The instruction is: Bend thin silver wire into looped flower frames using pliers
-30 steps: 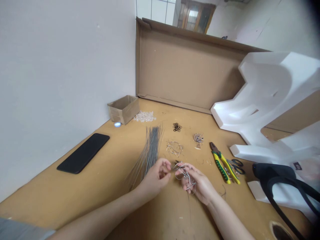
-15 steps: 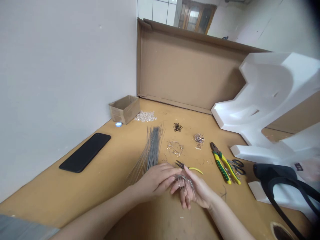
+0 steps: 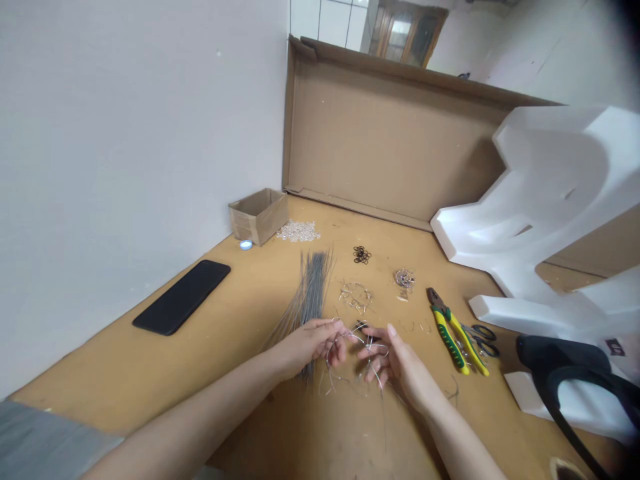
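My left hand (image 3: 320,341) pinches one side of a loose tangle of thin silvery wire (image 3: 367,343) at the lower middle. On the tangle's other side is my right hand (image 3: 395,367), its fingers bent around the wire and its thumb raised. Strands of wire hang down below both hands. Behind my left hand lies a bundle of straight grey wires (image 3: 313,287), partly hidden by the hand. Just beyond the hands, a ring of twisted wire (image 3: 356,297) rests on the table. Small dark pliers are mostly covered by my right hand.
Green-yellow pliers (image 3: 453,330) and scissors (image 3: 484,339) lie at the right, near white foam (image 3: 545,193). Black rings (image 3: 361,255), a wire cluster (image 3: 405,279) and clear pieces (image 3: 299,231) sit farther back. A small cardboard box (image 3: 260,217) and a black phone (image 3: 183,297) are left.
My hands have moved apart, and the wire tangle is spread between them. More strands hang below. The view has shifted slightly, and the small pliers are more hidden.
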Motion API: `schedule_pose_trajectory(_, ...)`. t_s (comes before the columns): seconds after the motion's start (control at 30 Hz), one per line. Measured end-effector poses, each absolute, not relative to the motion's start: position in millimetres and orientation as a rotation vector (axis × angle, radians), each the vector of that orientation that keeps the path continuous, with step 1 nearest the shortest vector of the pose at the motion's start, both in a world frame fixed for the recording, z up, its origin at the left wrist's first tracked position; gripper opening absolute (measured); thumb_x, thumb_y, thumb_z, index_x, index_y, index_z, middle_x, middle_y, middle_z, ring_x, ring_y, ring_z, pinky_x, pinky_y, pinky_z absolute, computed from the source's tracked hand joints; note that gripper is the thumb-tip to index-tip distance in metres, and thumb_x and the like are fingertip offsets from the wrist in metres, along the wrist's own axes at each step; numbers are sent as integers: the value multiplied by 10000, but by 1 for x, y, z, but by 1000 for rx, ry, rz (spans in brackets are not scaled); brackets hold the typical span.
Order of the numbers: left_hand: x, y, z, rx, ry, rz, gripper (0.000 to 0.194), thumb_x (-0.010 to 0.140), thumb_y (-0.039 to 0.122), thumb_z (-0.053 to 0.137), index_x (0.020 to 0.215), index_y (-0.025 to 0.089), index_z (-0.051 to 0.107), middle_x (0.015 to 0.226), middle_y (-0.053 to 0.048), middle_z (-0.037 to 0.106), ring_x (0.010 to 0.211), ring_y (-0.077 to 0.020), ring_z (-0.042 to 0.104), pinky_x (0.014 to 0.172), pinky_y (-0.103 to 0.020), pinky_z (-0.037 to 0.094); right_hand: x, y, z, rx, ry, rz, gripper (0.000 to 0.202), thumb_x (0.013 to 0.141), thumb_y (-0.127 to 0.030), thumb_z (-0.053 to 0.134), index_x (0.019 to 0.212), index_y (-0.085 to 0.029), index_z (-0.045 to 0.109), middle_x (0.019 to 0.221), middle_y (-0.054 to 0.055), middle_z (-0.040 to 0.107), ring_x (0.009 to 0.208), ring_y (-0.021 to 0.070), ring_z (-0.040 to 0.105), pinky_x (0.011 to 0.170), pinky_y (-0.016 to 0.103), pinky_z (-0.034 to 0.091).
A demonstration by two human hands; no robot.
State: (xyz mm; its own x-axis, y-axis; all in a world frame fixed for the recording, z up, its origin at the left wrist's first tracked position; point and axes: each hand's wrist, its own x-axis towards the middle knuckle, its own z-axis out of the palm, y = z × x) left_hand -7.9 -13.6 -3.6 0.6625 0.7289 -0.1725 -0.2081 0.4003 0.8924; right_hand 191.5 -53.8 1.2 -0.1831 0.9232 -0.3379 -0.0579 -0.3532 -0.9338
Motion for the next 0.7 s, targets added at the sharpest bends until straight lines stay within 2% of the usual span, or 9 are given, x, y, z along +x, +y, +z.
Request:
schedule_pose_trajectory(0.13,-9,-13,-3,947,591,640,403,822,456,452,837,95,630,521,-1,522,428,-68,442,458,-187,342,193,-60,6,-1327,-1297,1168,335,861,-438,428,1055,-190,542,935,100,644,752,192,628,604,297,494)
schedule_pose_trajectory(0.23,-8,-13,-3,935,595,638,397,813,458,463,839,98,628,518,0,516,432,-73,437,456,-190,340,191,-67,7,-1238,-1603,563,157,824,-261,527,974,-232,566,988,88,627,935,231,579,806,405,458)
schedule_pose_trajectory(0.33,-6,-14,-5,927,627,657,403,803,466,476,843,96,632,524,6,505,443,-73,432,460,-191,338,187,-70,7,-1074,-1943,113,185,757,-152,583,921,-239,593,1017,84,603,1041,258,517,867,457,420)
schedule_pose_trajectory(0.53,2,-20,-11,826,584,636,413,786,474,500,855,86,626,518,11,489,446,-74,417,466,-200,337,172,-67,1,-1221,-2276,-153,132,785,-175,547,871,-223,635,1265,87,481,1236,301,331,897,494,387)
schedule_pose_trajectory(0.7,9,-26,-15,719,562,638,363,766,452,543,830,100,605,533,17,488,442,-70,414,470,-204,333,164,-70,-6,-1383,-2244,-295,241,748,-265,604,977,-193,620,1288,106,476,1259,327,288,955,532,313)
